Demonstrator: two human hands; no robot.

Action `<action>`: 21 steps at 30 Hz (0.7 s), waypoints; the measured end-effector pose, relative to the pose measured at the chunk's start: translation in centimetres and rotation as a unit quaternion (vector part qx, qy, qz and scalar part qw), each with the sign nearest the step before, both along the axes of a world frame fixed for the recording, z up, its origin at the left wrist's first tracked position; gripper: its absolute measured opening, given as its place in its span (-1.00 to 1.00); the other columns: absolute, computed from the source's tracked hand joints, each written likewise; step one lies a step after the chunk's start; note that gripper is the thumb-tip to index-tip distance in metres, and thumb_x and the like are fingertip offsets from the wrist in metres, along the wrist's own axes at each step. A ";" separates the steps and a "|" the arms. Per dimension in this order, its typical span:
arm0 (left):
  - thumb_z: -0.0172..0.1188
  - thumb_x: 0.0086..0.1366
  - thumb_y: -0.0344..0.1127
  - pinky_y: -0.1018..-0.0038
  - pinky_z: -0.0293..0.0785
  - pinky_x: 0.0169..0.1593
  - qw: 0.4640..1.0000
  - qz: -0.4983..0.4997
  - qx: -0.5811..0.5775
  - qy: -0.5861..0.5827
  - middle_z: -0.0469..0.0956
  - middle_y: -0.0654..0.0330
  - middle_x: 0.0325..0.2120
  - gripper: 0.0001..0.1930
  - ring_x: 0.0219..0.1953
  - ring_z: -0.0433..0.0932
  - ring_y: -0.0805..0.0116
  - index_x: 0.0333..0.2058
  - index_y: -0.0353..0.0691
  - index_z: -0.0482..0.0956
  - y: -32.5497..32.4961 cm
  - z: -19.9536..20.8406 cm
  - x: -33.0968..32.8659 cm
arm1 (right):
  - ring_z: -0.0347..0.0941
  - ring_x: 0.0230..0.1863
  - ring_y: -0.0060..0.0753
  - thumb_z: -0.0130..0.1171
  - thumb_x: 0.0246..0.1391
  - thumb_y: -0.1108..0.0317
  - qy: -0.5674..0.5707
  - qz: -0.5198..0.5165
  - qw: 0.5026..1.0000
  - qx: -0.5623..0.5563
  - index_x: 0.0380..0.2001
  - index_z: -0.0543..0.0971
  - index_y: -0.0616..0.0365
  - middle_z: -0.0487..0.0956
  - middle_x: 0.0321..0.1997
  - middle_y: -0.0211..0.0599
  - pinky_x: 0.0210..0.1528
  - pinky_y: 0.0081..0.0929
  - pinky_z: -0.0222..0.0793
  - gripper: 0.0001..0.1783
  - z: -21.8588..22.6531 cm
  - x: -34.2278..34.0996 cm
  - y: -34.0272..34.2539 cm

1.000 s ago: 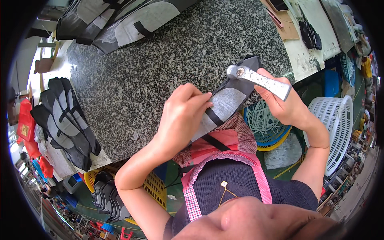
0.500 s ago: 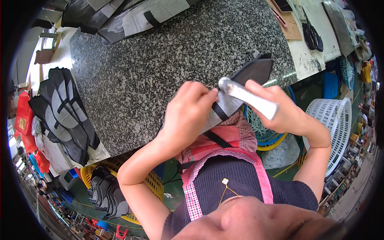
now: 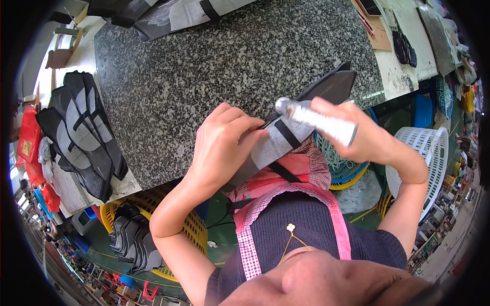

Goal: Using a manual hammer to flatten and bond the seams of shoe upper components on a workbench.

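Observation:
A long black and grey leather-like piece (image 3: 270, 148), with a black strip across its grey part, lies along the near edge of the granite slab (image 3: 204, 76), slanting up to the right. My left hand (image 3: 219, 145) pinches its far edge between thumb and fingers, left of the strip. My right hand (image 3: 352, 127) is wrapped round a silvery hammer (image 3: 316, 120), somewhat blurred. Its rounded head hangs over the piece, right of my left fingertips; whether it touches cannot be made out.
Similar pieces (image 3: 84, 132) lie stacked at the left, with others (image 3: 184, 15) along the far edge. Below stand a yellow basket (image 3: 191, 234) and a white basket (image 3: 416, 168). A phone (image 3: 370, 7) and black pieces (image 3: 403, 48) lie at the far right.
My left hand has shifted left along the piece, uncovering more of the grey part and strip. The hammer stays over the piece in my right hand. The view has shifted slightly.

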State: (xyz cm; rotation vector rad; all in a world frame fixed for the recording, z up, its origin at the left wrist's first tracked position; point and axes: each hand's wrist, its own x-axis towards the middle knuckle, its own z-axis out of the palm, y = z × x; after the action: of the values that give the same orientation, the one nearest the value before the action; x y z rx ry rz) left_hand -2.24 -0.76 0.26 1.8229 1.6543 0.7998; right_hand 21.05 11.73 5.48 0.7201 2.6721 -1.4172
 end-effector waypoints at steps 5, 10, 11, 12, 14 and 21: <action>0.32 0.02 -0.40 0.34 0.44 -0.26 0.987 -0.025 0.124 0.095 0.52 0.20 -0.41 -0.77 -0.27 0.48 0.22 -0.30 -0.32 0.63 -1.6 -0.4 1.2 | 0.40 -0.60 -0.16 0.09 0.21 0.52 0.187 -0.029 0.973 0.129 -0.14 0.47 0.27 0.45 -0.48 -0.05 -0.49 -0.36 0.23 -0.84 -0.3 -0.3 -0.5; 0.24 -0.01 -0.42 0.36 0.41 -0.28 0.985 -0.040 0.129 0.105 0.51 0.20 -0.39 -0.76 -0.27 0.46 0.23 -0.30 -0.31 0.61 -2.0 -0.5 0.3 | 0.55 -0.34 0.21 0.22 0.02 0.36 -0.013 0.041 0.999 0.016 -0.06 0.43 0.27 0.54 -0.41 0.01 -0.39 -0.17 0.44 -0.60 -0.8 -0.5 -1.5; 0.22 -0.03 -0.42 0.36 0.41 -0.28 0.992 -0.025 0.097 0.076 0.50 0.19 -0.39 -0.75 -0.27 0.46 0.23 -0.30 -0.31 0.61 -2.2 -0.5 0.2 | 0.55 -0.34 0.21 0.22 0.02 0.36 -0.013 0.043 0.999 0.016 -0.06 0.43 0.27 0.54 -0.41 0.01 -0.39 -0.17 0.44 -0.60 -0.6 -0.5 -1.2; 0.20 -0.05 -0.43 0.37 0.41 -0.28 0.987 -0.041 0.123 0.093 0.49 0.18 -0.39 -0.73 -0.27 0.46 0.22 -0.29 -0.32 0.60 -2.4 -0.7 0.3 | 0.54 -0.36 0.21 0.21 0.03 0.37 -0.008 0.032 0.999 -0.004 -0.05 0.42 0.26 0.54 -0.42 0.01 -0.40 -0.15 0.43 -0.59 0.0 -0.8 -0.8; 0.20 -0.05 -0.44 0.39 0.39 -0.29 0.976 -0.048 0.153 0.146 0.48 0.17 -0.41 -0.73 -0.28 0.45 0.21 -0.30 -0.33 0.60 -2.9 -0.5 1.0 | 0.54 -0.40 0.18 0.16 0.06 0.43 0.033 0.008 0.999 -0.001 -0.05 0.42 0.26 0.49 -0.41 0.00 -0.40 -0.14 0.41 -0.63 -0.5 -0.7 -0.7; 0.23 -0.03 -0.42 0.42 0.39 -0.29 0.987 -0.019 0.098 0.126 0.50 0.18 -0.40 -0.77 -0.30 0.45 0.25 -0.32 -0.32 0.61 -3.3 0.2 -0.4 | 0.51 -0.35 0.26 0.04 0.10 0.46 -0.066 0.097 0.993 0.019 -0.20 0.39 0.25 0.51 -0.39 0.07 -0.38 0.03 0.40 -0.80 -0.4 -1.8 -2.2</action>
State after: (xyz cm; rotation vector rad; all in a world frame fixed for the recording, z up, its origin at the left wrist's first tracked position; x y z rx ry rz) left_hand -2.63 -4.04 0.50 2.1626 1.7402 0.7640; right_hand 19.30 9.56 5.05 0.5177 2.5930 -1.2303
